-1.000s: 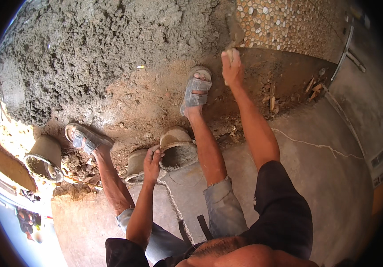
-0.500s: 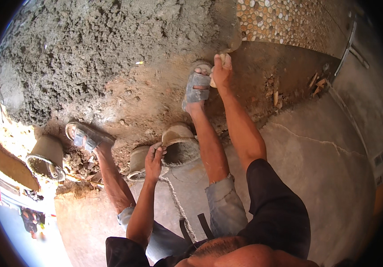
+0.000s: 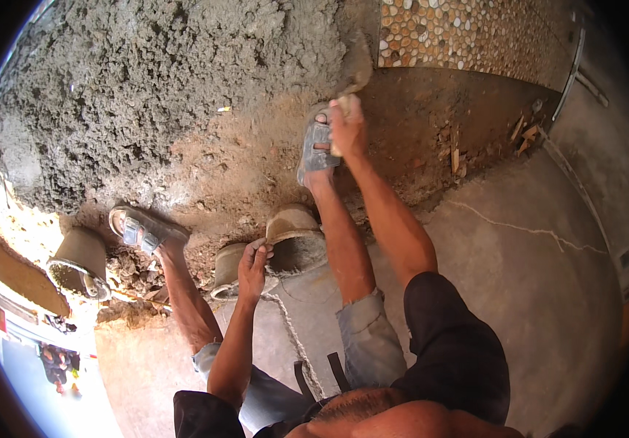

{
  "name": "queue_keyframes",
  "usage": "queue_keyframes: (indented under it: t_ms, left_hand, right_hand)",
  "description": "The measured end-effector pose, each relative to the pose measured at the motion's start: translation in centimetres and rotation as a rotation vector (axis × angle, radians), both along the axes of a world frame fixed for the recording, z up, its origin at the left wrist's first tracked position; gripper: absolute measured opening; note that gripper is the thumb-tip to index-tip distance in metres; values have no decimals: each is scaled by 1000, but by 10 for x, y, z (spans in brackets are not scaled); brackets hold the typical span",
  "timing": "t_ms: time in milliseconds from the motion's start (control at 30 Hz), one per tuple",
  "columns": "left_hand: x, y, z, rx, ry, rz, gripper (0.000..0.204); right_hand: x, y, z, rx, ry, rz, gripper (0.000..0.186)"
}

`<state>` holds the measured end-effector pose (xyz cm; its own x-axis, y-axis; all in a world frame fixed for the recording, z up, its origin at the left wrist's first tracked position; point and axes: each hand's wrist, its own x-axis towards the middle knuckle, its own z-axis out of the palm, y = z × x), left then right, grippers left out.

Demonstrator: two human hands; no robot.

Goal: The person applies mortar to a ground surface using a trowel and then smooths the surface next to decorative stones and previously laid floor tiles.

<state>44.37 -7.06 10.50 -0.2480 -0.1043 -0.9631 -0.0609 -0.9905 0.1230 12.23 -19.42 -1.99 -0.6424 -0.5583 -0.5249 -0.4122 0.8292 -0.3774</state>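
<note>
My right hand [image 3: 348, 125] is closed round the pale handle of a trowel [image 3: 359, 64]. Its mortar-coated blade lies at the right edge of the spread wet mortar [image 3: 205, 66], close to the pebbled surface [image 3: 468, 36]. Beside that hand is my sandalled right foot [image 3: 317, 146]. Over the gap between two mortar-crusted buckets [image 3: 292, 219] [image 3: 228, 264], my left hand [image 3: 253, 264] has its fingers curled together. Whether it pinches anything there is hidden.
A third bucket [image 3: 81, 255] lies tipped at the left, near my left sandal [image 3: 143, 228] and some rubble [image 3: 126, 264]. Wood scraps [image 3: 528, 137] and a long thin bar [image 3: 572, 77] lie to the right. Cracked concrete [image 3: 504, 292] spreads along the near side.
My right hand and the trowel have moved left and a little nearer, along the mortar's edge. The left hand stays by the buckets, nearly still.
</note>
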Motion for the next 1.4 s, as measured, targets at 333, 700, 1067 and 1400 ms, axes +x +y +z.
queue_keyframes:
  t_ms: [333,700,1067,1400]
  left_hand:
    - [1,-1,1,-23,-11,34,33]
    - [2,1,-3,-13,3,81,35]
    - [0,-14,2,12,6,45,33]
    - [2,-3,-1,9,-7,68,38]
  right_hand:
    - [-36,-65,14,-182,-31,42,46]
    - [-51,-89,9,-184,82,290,55]
    - [-45,-71,19,-137,68,347,44]
    - [-58,-206,28,-79,-11,25,65]
